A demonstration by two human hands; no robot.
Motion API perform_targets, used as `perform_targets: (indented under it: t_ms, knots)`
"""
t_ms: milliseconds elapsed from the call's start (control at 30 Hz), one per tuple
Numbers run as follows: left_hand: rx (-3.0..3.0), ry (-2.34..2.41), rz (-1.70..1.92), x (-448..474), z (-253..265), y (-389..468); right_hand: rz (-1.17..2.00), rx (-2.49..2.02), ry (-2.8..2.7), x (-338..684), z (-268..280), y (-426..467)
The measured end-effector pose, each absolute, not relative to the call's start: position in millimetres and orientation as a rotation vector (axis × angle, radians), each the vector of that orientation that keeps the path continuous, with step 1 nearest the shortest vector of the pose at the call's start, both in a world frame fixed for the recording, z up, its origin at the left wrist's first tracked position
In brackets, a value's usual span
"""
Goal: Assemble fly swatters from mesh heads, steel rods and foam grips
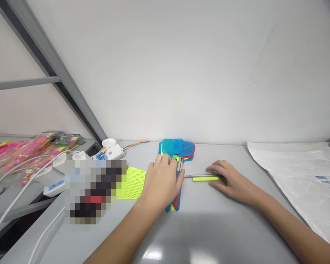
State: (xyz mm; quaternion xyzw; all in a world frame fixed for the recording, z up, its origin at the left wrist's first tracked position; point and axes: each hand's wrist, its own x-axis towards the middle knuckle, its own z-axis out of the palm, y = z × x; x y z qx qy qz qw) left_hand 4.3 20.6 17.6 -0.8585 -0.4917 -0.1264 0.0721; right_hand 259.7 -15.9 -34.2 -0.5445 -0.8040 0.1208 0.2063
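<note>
My left hand lies over a bunch of fly swatters, its fingers bent down on their shafts and its thumb along the right side. Their blue mesh heads point to the wall, and blue, red and yellow handle ends stick out below the hand. Left of it is a yellow-green mesh head, partly covered by the hand. My right hand rests on the table with thumb and fingers apart, around the end of a thin metal rod and a yellow handle lying side by side.
A white plastic mailer lies at the right. At the left are a power strip, white cables and a blurred-out patch. Beyond the grey metal frame lie colourful packaged goods. A white wall rises behind the table.
</note>
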Motion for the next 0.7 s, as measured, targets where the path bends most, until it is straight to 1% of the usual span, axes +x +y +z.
perform_targets:
  t_ms: [200, 533, 700]
  knots:
    - [-2.603, -1.54, -0.403, -8, 8, 34, 0.291, -1.513, -2.205, 254, -34, -16]
    - [-2.595, -1.719, -0.334, -15, -9, 51, 0.291, -1.536, -2.208, 256, -39, -17]
    - [-2.619, -1.743, -0.364, -14, -15, 54, 0.308, -1.551, -2.211, 256, -40, -18]
